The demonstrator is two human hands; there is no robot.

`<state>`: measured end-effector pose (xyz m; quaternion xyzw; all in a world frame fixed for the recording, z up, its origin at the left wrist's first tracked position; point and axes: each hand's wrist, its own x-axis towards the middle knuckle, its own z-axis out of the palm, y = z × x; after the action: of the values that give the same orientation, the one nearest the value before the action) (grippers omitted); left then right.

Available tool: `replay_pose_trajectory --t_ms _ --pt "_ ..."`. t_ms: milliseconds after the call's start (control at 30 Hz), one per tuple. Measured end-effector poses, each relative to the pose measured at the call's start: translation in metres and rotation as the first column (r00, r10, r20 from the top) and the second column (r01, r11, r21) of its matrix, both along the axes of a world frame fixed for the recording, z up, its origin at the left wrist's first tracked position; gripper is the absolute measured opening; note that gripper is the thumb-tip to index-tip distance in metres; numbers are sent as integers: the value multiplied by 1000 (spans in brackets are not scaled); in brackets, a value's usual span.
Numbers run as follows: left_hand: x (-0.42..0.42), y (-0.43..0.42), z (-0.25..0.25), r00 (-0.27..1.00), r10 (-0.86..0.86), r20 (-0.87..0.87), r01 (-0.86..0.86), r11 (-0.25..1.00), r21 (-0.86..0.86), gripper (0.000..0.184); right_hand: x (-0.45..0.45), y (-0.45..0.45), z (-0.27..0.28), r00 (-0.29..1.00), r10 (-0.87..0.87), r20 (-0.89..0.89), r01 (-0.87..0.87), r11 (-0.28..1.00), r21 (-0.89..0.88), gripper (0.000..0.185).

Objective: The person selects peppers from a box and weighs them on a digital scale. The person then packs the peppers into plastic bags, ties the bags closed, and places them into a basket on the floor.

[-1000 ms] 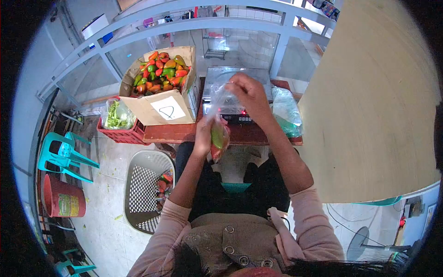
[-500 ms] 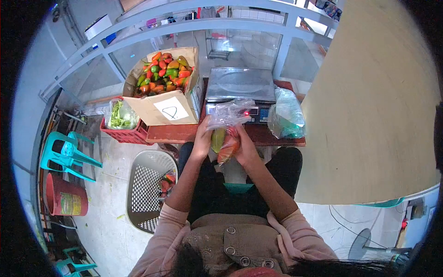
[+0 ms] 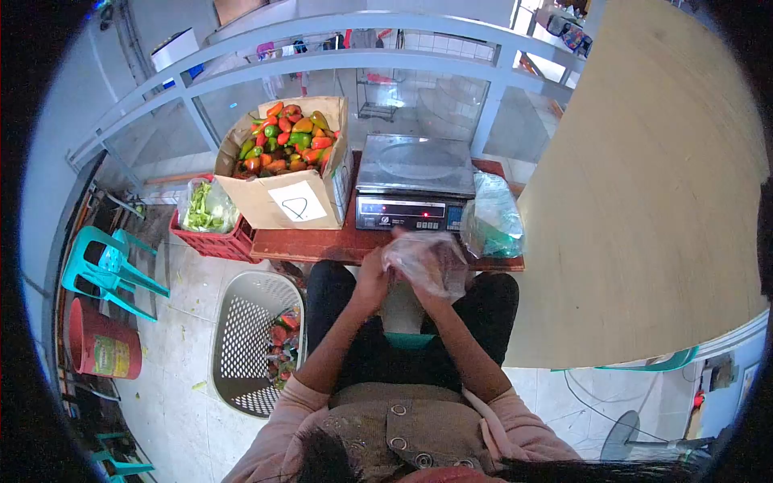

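A clear plastic bag [image 3: 427, 259], blurred by motion, is held between my hands over my lap, just in front of the scale. My left hand [image 3: 374, 278] grips the bag's left side with its fingers closed. My right hand [image 3: 433, 291] is partly covered by the crumpled plastic and appears closed on it. No peppers show through the bag from this angle. The digital scale [image 3: 415, 179], with red lights on its display, stands behind my hands. A carton [image 3: 250, 201] of red, orange and green peppers [image 3: 290, 138] is to its left.
A grey laundry-style basket [image 3: 241, 346] holding bagged peppers stands on the floor at my left. Beside the scale lies a pile of plastic bags [image 3: 493, 217]. A red crate [image 3: 217, 241] with bagged greens, teal chairs [image 3: 113, 262] and a large board [image 3: 636, 209] flank me.
The peppers that showed in the bag between my hands are no longer visible. My hands have come lower and closer together, and the plastic now drapes over the right one.
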<state>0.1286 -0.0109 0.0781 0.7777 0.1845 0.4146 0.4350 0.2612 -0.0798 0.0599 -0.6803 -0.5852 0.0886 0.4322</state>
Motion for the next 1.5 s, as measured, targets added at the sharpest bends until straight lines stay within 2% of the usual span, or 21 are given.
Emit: replay_pose_trajectory --t_ms 33,67,167,200,300,400,500,533,633,733,767,800,867,933,967,1033,1133,1233,1333,1433,1500 --pt "-3 -6 -2 999 29 -30 -28 999 37 19 2 6 0 998 35 -61 -37 998 -40 63" --pt "-10 -10 -4 998 -9 -68 13 998 68 19 -13 -7 -7 667 206 -716 1 961 277 52" --pt "-23 -11 -40 974 -91 -208 87 996 -31 18 -11 -16 7 409 152 -900 -188 979 81 41" --pt "-27 -19 -38 972 -49 -232 65 996 61 17 -23 -21 5 236 145 -961 -70 989 132 31" --pt "-38 -38 -14 946 45 -320 38 968 248 15 -16 -24 -1 -162 81 -983 -32 996 88 19" --pt "-40 -44 -9 905 61 -422 54 965 256 14 -19 -24 -6 -199 -24 -980 106 993 -45 18" --pt "-35 -37 -19 903 85 -421 42 958 283 14 -4 -32 39 -218 25 -976 223 975 -24 17" --pt "-35 -34 -16 896 86 -436 49 956 288 14 12 -42 37 -217 181 -959 80 983 168 13" --pt "-35 -27 -7 885 94 -456 63 946 317 14 41 -55 40 -211 224 -952 104 973 206 13" --pt "-42 -14 -13 878 164 -450 19 927 375 15 69 -83 71 -210 216 -953 329 934 139 11" --pt "-45 -11 -16 874 193 -447 0 918 396 16 87 -98 77 153 296 -943 352 875 332 12" --pt "-50 -9 -11 856 200 -476 1 921 390 17 99 -110 83 497 327 -804 301 803 514 12" --pt "-55 -5 10 820 212 -532 7 925 379 18 59 -107 123 695 71 -716 385 805 452 15" --pt "-44 -10 18 896 197 -397 -7 902 431 19 21 -84 135 963 -88 -254 176 920 349 20" --pt "-42 -13 20 927 186 -327 -17 890 457 20 6 -70 133 985 4 174 -30 989 148 24" --pt "-43 -12 27 916 138 -377 47 895 443 23 -21 -54 82 924 119 364 -129 992 3 26" --pt "-58 -3 33 916 135 -379 76 867 493 19 2 -57 37 985 168 34 -167 986 -21 22" --pt "-77 -7 27 844 191 -502 79 880 468 10 26 -76 59 988 43 150 -34 998 -62 16" --pt "-94 4 27 780 244 -576 19 911 412 4 60 -89 64 915 -275 296 355 897 -263 14" --pt "-97 1 25 788 318 -527 -66 895 441 6 69 -94 95 846 -533 12 532 846 45 13" --pt "-88 1 6 804 285 -522 -6 881 472 7 30 -73 108 900 -383 207 352 920 170 22"
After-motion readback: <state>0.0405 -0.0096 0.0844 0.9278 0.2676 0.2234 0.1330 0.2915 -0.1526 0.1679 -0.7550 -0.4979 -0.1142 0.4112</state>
